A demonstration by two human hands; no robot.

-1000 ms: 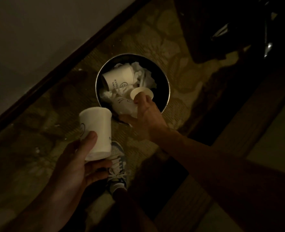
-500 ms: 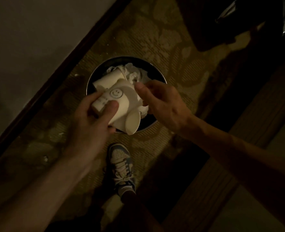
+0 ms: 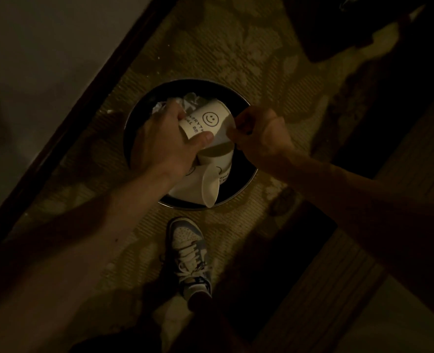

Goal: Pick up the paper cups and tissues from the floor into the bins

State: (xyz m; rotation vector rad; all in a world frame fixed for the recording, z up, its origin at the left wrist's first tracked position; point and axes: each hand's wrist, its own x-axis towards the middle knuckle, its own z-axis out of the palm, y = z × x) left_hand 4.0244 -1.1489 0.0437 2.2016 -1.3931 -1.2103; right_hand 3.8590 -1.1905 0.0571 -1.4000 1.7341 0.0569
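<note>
A round dark bin stands on the patterned carpet, filled with white paper cups and crumpled tissues. My left hand grips a white smiley-face cup lying on its side over the bin's middle. My right hand pinches that same cup at its rim end. Below it, two more cups lie tilted in the bin's near part.
A wall with a dark skirting board runs diagonally on the left. My sneaker stands just below the bin. Dark furniture and a wooden ledge fill the right side.
My left hand carried its cup from beside the bin to over it and turned it on its side. My right hand let go of its earlier cup and now pinches this one.
</note>
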